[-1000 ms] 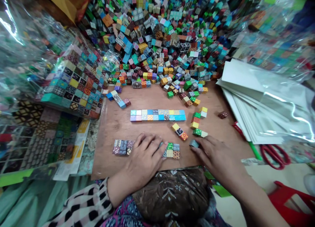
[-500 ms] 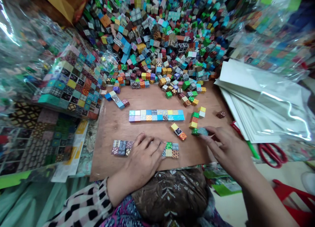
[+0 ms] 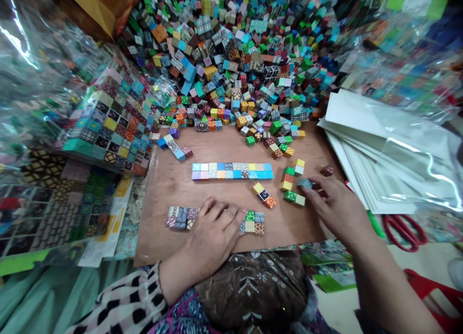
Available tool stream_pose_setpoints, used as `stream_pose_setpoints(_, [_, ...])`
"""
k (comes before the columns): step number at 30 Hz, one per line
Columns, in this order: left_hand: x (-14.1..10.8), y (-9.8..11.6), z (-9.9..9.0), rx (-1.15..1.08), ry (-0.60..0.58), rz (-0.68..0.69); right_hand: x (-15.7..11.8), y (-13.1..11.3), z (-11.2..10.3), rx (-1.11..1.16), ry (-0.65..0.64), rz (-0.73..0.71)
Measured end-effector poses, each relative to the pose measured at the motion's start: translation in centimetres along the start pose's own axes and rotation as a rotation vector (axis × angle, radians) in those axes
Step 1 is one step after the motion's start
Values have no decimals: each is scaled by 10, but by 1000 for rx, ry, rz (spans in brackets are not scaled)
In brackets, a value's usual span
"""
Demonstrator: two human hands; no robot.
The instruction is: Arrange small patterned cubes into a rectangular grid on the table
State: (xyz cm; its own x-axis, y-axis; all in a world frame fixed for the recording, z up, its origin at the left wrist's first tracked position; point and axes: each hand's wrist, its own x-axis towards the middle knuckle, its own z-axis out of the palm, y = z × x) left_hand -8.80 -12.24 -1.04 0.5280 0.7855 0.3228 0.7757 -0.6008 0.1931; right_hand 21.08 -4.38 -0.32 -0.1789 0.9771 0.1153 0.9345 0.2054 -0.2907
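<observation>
My left hand (image 3: 217, 228) lies flat, fingers stretched out, over the middle of a near row of patterned cubes (image 3: 177, 218) and hides part of it. My right hand (image 3: 334, 203) pinches a blue-grey cube (image 3: 306, 183) between thumb and fingers, at the right side of the brown board (image 3: 224, 244). Just below that cube lie a green cube (image 3: 290, 196) and a pale cube (image 3: 300, 200), side by side. To their left is a short diagonal strip of yellow, black and orange cubes (image 3: 264, 195). A longer two-row strip of cubes (image 3: 231, 172) lies farther back.
A large heap of loose cubes (image 3: 231, 59) covers the back. Plastic-wrapped cube blocks (image 3: 112, 126) stand on the left. White sheets in clear plastic (image 3: 383, 146) and red-handled scissors (image 3: 405, 231) lie on the right. A single dark red cube (image 3: 327, 170) sits near the sheets.
My right hand has moved slightly up and right with the blue-grey cube, away from the green cube. The pale cube beside the green one now shows. My left hand stays on the near row.
</observation>
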Motion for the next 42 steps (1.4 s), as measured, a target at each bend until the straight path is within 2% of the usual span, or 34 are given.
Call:
stream_pose_setpoints(4, [1,0,0,2,11,-1,-6,-9,0,-31,141,-101])
stream_pose_setpoints(7, [2,0,-1,7,23,-6,-15,-20,0,-46,167,-152])
stream_pose_setpoints(14, [2,0,-3,1,13,-2,-29,-26,6,-58,48,-237])
stream_pose_setpoints(18, [1,0,-2,0,7,-4,-36,-28,5,23,-15,-240])
stream_pose_setpoints(26, [2,-1,-2,-13,8,4,-58,-59,7,245,-169,-131])
stream_pose_setpoints(31, [2,0,-2,-27,12,0,-59,-78,18,383,-166,-55])
stream_pose_setpoints(35, [2,0,-3,-29,11,2,-61,-82,22,411,-164,-18])
stream_pose_setpoints(40, [2,0,-3,-31,12,11,-65,-78,20,435,-237,-167])
stream_pose_setpoints(42, [1,0,-3,-33,11,12,-65,-77,19,439,-240,-183])
